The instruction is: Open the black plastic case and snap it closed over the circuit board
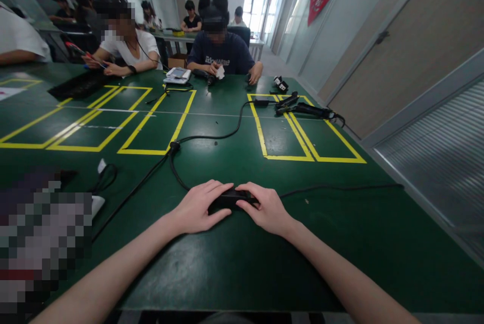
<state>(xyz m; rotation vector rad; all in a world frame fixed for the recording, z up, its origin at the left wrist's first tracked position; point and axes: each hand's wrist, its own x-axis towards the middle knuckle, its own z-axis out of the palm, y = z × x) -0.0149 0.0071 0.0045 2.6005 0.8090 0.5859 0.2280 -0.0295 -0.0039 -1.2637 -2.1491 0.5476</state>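
A black power adapter (225, 200) lies on the green table in front of me, held between both hands. My left hand (198, 208) grips its left end, fingers along the far side and thumb along the near side. At the other end, my right hand (269, 209) pinches the adapter, or the plug end there, between thumb and fingers; the exact join is hidden. One black cable (177, 173) leaves behind my left hand and curves to a dark tie or knot. From the right hand another black cord (340, 188) runs toward the table's right edge.
Yellow tape rectangles (287, 157) mark the green table (227, 273). Black tools with cables (308, 110) lie at the far right. A white device (177, 75) and a black tray (77, 85) sit far left. Several people work across the table; one blurred person is close left.
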